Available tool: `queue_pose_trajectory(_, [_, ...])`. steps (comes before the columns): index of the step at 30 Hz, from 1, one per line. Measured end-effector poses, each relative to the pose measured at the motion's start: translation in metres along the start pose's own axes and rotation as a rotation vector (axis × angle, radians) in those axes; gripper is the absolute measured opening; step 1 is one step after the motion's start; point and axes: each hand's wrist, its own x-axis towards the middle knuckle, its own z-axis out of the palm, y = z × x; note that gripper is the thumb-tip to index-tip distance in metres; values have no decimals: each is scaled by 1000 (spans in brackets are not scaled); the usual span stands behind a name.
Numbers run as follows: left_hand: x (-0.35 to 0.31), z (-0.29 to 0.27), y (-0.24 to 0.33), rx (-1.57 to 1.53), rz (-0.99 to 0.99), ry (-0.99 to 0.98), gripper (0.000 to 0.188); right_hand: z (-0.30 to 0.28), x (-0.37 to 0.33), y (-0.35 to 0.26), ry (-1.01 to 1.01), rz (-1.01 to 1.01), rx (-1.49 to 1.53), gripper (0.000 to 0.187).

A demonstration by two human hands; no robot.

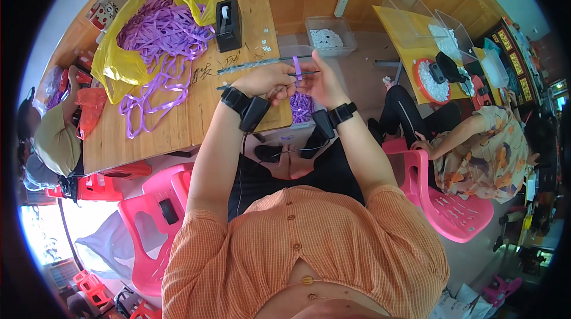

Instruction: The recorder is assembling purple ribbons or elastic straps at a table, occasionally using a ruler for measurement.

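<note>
My left hand (263, 81) is closed around a thin dark stick (308, 73), whose far end pokes out to the right past the fingers. A short piece of purple ribbon (297, 64) crosses the stick between my hands. My right hand (323, 83) pinches at this ribbon with its lower fingers, and its index finger points up. Just beyond my hands a second dark stick (286, 58) stretches over the table edge, with clear wrapping along its left part. Below the hands, a bin holds cut purple ribbon pieces (301, 108).
On the wooden table (178, 132) a yellow plastic bag (107, 63) spills purple ribbon (157, 30). A black tape dispenser (228, 24) stands beside it. A clear bin of white pieces (326, 38) is ahead. A seated person (482, 152) works on the right; another person (56, 132) is at left.
</note>
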Motion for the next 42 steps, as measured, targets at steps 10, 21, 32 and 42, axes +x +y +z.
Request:
queue_pose_trajectory(10, [-1, -2, 1, 80, -24, -11, 11, 35, -9, -10, 379, -514, -976, 32])
queue_pose_trajectory(21, [3, -7, -6, 34, 4, -10, 16, -20, 26, 4, -67, 257, 120, 20])
queue_pose_trajectory(32, [7, -8, -6, 29, -33, -29, 35, -19, 47, 38, -334, 124, 430, 31])
queue_pose_trajectory(42, [9, -3, 1, 24, -13, -40, 54, -121, 31, 21, -320, -173, 448, 22])
